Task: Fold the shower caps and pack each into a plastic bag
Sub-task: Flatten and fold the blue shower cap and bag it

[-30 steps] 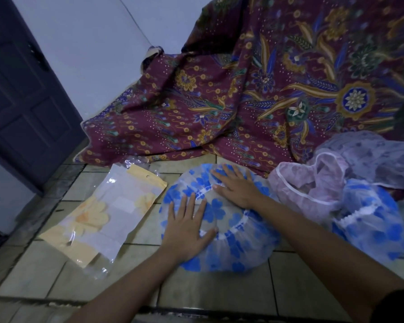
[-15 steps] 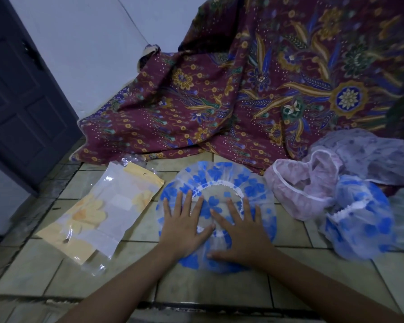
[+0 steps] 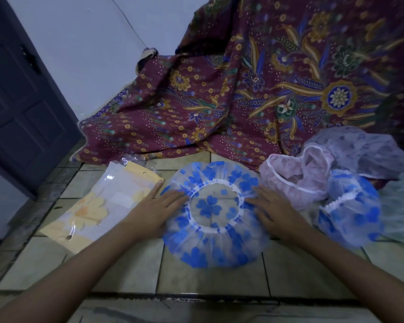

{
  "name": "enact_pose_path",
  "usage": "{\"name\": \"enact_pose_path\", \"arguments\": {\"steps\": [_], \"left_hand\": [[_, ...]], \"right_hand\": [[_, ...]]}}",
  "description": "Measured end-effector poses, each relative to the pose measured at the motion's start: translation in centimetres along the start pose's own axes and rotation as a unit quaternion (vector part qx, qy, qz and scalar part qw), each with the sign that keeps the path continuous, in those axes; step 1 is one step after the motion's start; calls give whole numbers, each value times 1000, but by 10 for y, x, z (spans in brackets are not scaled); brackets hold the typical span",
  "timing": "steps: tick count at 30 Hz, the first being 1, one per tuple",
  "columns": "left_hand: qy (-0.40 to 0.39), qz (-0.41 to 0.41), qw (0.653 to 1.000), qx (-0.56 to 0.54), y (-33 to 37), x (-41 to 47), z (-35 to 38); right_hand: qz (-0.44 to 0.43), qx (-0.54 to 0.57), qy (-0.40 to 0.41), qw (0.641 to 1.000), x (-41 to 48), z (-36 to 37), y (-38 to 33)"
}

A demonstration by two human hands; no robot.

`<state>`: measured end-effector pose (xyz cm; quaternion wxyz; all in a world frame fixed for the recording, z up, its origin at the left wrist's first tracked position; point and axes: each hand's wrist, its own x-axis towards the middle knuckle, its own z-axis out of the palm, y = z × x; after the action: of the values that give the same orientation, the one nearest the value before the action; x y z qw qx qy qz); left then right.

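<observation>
hiding shower cap [image 3: 209, 206] sides: flat hands [image 3: 158, 212] [image 3: 274, 209]

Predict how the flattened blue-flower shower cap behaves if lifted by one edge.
Probably floppy and very light: the shower cap is thin, wrinkled see-through film. Its gathered elastic band would probably bunch it once the left hand and right hand lift off.

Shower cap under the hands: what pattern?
The shower cap is translucent with blue flower prints and white elastic; head view shows it best.
</observation>
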<state>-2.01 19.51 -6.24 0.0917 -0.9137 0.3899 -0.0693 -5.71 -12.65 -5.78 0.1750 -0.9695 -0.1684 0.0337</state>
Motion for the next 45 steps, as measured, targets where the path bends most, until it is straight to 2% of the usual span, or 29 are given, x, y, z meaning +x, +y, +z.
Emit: {"name": "enact_pose_path", "arguments": {"steps": [2, 4, 5, 7, 8, 16, 20, 25, 26, 28, 30, 32, 34, 38, 43, 45], "left_hand": [[-38, 60, 998, -1, -8, -6, 3], [-70, 94, 993, 10, -9, -9, 8], [-82, 99, 992, 11, -10, -11, 10], [-91, 104, 990, -9, -13, -13, 12], [-91, 101, 991, -23, -15, -14, 13], [-32, 32, 983, -177, -19, -28, 23], [-56, 47, 971, -230, -16, -42, 27], [5, 31, 987, -157, -6, -37, 26], [27, 13, 987, -156, -3, -33, 24], [73, -84, 964, -241, 10, -27, 16], [71, -210, 905, -362, 20, -21, 8], [98, -307, 845, -427, 23, -9, 4], [102, -375, 821, -417, 21, 1, 4], [52, -447, 807, -382, 22, 12, 1], [11, -459, 828, -321, 31, 18, 2], [-6, -465, 849, -250, 35, 20, 0]], "right_hand": [[2, -58, -44, 997, -5, -5, 9], [-22, -140, -49, 989, -7, -3, 15], [-35, -156, -63, 985, -9, -2, 18], [-14, -136, -166, 977, -13, -7, 25], [-15, -136, -171, 976, -13, -9, 28], [-48, -93, -156, 982, -20, -15, 35], [-22, -45, -110, 993, -19, -11, 36], [41, 81, -23, 996, -14, -8, 32], [43, 101, -15, 994, -12, -8, 31], [63, 161, 19, 985, -9, -9, 29], [93, 220, 71, 968, -6, -5, 29], [128, 252, 118, 952, -2, 2, 31], [155, 248, 154, 944, 4, 7, 30], [192, 200, 193, 941, 10, 11, 25], [232, 112, 194, 947, 14, 17, 27], [241, 71, 176, 952, 15, 17, 25]]}}
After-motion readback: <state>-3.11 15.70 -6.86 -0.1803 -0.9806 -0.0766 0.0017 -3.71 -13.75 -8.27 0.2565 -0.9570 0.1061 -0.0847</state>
